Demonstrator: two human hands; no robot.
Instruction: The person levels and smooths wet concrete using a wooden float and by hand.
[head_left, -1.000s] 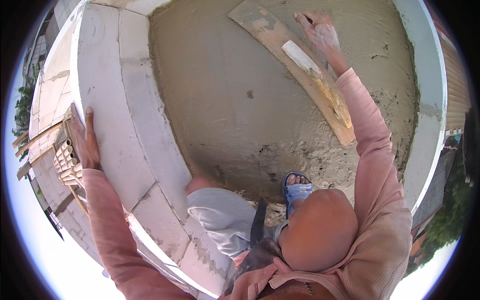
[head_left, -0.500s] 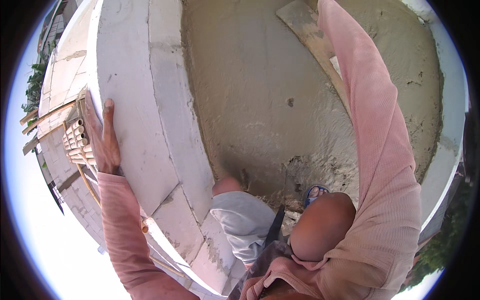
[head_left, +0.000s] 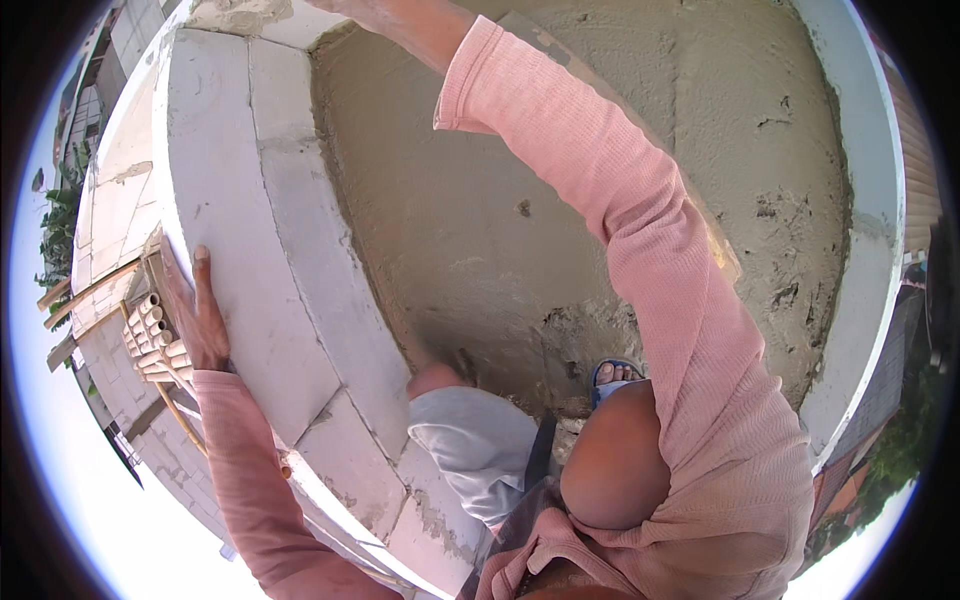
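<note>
My left hand [head_left: 200,315] rests on the outer edge of the pale block wall [head_left: 240,200]. Its thumb lies on the top face and the fingers stretch down the outer side. Across the wet grey mortar bed [head_left: 440,200] reaches my right arm in a pink sleeve. The right hand [head_left: 350,6] is cut off by the top of the picture near the far wall corner, so its fingers and anything in them are hidden. A long wooden board [head_left: 728,258] lies on the mortar, mostly covered by the right arm.
Block walls enclose the mortar, with a pale right-hand wall [head_left: 875,200]. Bundled bamboo poles [head_left: 150,335] stand outside the left wall. My sandalled foot [head_left: 612,375] is by rough, broken mortar [head_left: 570,325]. A small dent [head_left: 523,207] marks the surface.
My right arm has swung left and farther away, its forearm now lying across the bed toward the far left corner. The left hand stays on the wall. The whole view has shifted slightly.
</note>
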